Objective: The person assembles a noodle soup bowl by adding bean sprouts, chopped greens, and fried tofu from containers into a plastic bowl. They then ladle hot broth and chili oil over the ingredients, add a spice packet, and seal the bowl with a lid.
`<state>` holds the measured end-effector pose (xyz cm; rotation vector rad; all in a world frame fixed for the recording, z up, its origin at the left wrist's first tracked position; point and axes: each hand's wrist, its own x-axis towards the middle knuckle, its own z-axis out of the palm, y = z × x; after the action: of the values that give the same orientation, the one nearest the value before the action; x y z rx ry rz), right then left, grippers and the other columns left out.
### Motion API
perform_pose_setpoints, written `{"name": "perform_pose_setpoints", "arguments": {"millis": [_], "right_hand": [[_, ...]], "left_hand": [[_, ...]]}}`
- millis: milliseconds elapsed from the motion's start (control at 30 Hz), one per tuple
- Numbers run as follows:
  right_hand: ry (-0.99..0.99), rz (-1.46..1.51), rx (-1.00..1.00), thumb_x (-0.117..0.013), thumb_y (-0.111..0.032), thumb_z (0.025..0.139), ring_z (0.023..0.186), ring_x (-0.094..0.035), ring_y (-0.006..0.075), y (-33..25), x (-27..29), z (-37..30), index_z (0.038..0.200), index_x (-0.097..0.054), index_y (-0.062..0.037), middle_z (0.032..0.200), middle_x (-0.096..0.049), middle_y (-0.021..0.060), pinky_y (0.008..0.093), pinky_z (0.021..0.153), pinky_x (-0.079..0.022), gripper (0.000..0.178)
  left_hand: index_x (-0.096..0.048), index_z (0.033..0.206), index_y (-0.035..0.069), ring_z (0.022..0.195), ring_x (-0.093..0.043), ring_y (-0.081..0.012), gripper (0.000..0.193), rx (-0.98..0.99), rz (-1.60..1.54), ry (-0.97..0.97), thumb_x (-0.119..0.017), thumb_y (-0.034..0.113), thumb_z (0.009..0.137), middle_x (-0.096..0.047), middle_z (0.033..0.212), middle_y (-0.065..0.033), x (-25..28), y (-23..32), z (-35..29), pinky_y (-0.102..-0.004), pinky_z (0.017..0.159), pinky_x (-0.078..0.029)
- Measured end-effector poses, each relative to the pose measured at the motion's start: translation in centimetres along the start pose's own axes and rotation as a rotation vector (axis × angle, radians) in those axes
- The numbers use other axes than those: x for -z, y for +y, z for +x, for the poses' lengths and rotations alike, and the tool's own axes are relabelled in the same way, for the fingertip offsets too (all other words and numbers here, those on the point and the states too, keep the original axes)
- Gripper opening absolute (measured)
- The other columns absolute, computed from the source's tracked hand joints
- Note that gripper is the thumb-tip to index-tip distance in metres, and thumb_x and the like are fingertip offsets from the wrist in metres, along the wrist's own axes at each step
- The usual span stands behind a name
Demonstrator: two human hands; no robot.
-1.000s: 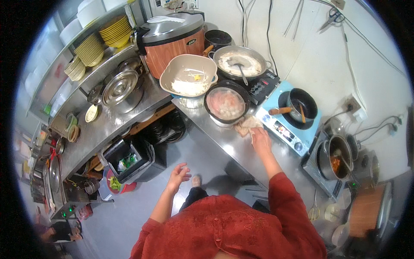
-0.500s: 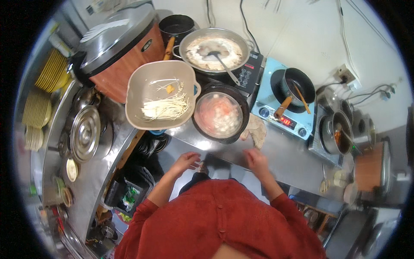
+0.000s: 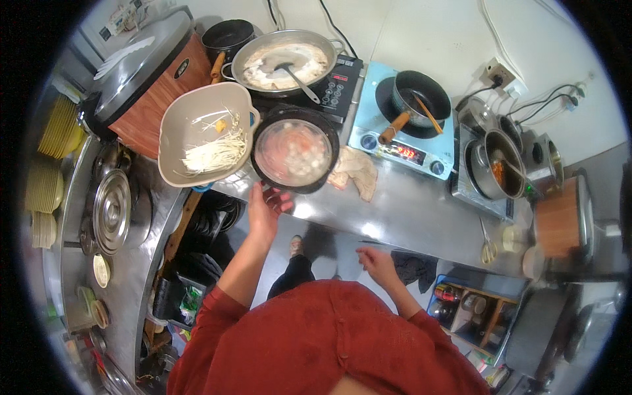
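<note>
Seen from above, your left hand (image 3: 264, 209) touches the near rim of a covered black pot (image 3: 294, 156) at upper centre, fingers loosely curled. Your right hand (image 3: 376, 262) hangs open, empty. One-handed, the pot could tip off the counter edge (image 3: 395, 224).

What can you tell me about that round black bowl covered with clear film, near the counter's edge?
The black bowl is round and dark-rimmed, with clear film stretched over its top. Through the film show pale round balls and pinkish pieces. It sits upright on the steel counter near its front edge, beside a beige dish and a crumpled cloth. The left hand reaches its near rim.
</note>
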<state>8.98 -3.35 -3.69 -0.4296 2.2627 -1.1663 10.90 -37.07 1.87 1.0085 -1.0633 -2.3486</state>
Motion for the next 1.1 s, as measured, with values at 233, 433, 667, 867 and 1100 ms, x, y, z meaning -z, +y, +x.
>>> {"name": "perform_pose_setpoints", "arguments": {"millis": [233, 433, 667, 867, 1100], "right_hand": [[0.052, 0.312, -0.55, -0.055, -0.02, 0.097, 0.068, -0.068, 0.0181, 13.7, 3.1, -5.8, 0.121, -0.063, -0.0037, 0.09, -0.069, 0.0105, 0.0305, 0.055, -0.055, 0.03], [0.232, 0.553, -0.6, -0.058, -0.023, 0.097, 0.066, -0.066, 0.0188, 20.3, 5.6, -8.9, 0.119, -0.063, -0.0052, 0.089, -0.068, 0.0098, 0.0298, 0.051, -0.052, 0.029], [0.73, 0.221, -0.371, -0.066, -0.02, 0.089, 0.098, -0.064, 0.028, 27.0, 3.4, -0.7, 0.132, -0.05, -0.0012, 0.113, -0.065, 0.0148, 0.0355, 0.076, -0.052, 0.05], [0.817, 0.282, -0.336, -0.066, -0.007, 0.08, 0.094, -0.063, 0.041, 27.2, 3.6, 1.8, 0.116, -0.057, 0.0036, 0.103, -0.065, 0.0244, 0.0452, 0.085, -0.05, 0.038], [0.901, 0.187, -0.143, -0.057, 0.004, 0.083, 0.086, -0.063, 0.0334, 25.6, -1.4, -6.9, 0.122, -0.051, -0.0045, 0.102, -0.063, 0.0184, 0.041, 0.081, -0.05, 0.041]], "left_hand": [[-0.052, 0.098, 0.007, 0.074, -0.062, -0.027, 0.012, 0.236, -0.023, -0.045, -0.047, 0.017, 0.099, -0.058, 0.086, -0.0066, 2.1, -2.5, 4.9, -0.0439, 0.069, -0.057], [-0.052, 0.111, 0.001, 0.072, -0.063, -0.0245, 0.033, 0.149, 0.126, -0.071, -0.051, 0.032, 0.101, -0.057, 0.097, -0.0138, 1.6, -2.1, 5.4, -0.0376, 0.059, -0.058], [-0.052, 0.121, -0.007, 0.095, -0.068, -0.0335, 0.032, 0.009, 0.165, -0.015, -0.044, 0.014, 0.099, -0.063, 0.112, -0.0226, 0.3, -2.0, 5.2, -0.0372, 0.071, -0.06], [-0.058, 0.123, 0.002, 0.096, -0.068, -0.0211, 0.033, -0.032, 0.146, 0.001, -0.059, 0.024, 0.098, -0.066, 0.114, -0.0117, -0.1, -2.3, 2.5, -0.0319, 0.078, -0.063], [-0.056, 0.125, -0.001, 0.111, -0.063, -0.0238, 0.031, -0.049, 0.19, -0.059, -0.06, 0.006, 0.095, -0.063, 0.123, -0.0132, 0.5, -4.4, -10.9, -0.0359, 0.084, -0.059]]}}
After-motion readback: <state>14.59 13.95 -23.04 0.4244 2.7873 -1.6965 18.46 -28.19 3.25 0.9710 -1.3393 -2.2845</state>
